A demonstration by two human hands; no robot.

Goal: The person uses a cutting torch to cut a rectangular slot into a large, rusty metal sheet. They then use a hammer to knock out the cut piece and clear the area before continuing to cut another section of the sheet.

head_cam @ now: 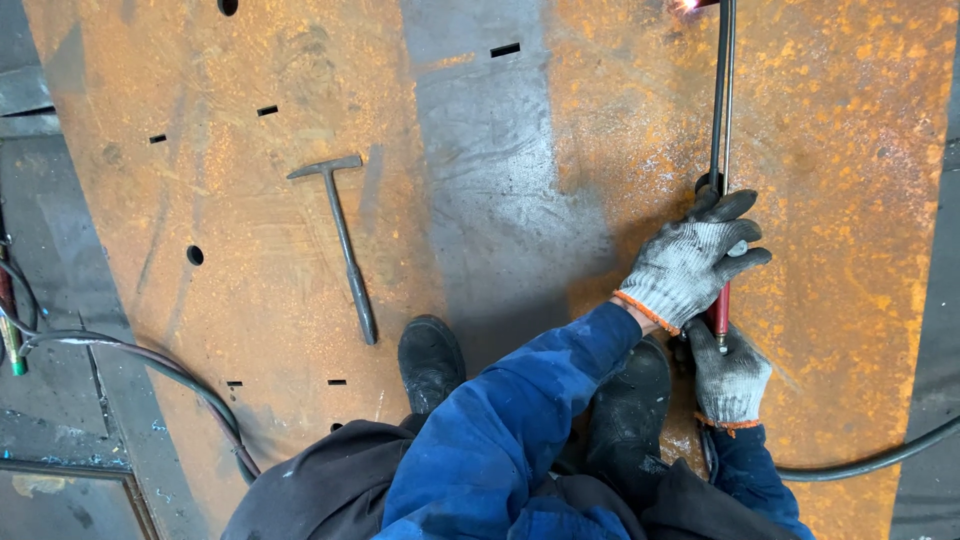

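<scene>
I crouch on a large rusty steel plate (300,300). Both of my hands wear grey knit gloves with orange cuffs. My left hand (690,262) is closed around the front of a cutting torch (720,100), where its thin dark tubes meet the red handle. Just behind it, my right hand (730,378) grips the rear of the handle. The torch tubes run straight away from me to the top edge of the view, where a bright flame (688,5) burns on the plate.
A chipping hammer (343,245) lies on the plate to the left. My black boots (430,358) (628,405) stand on the plate. Hoses trail at the left (150,362) and right (870,462). Small slots and round holes (194,255) dot the plate.
</scene>
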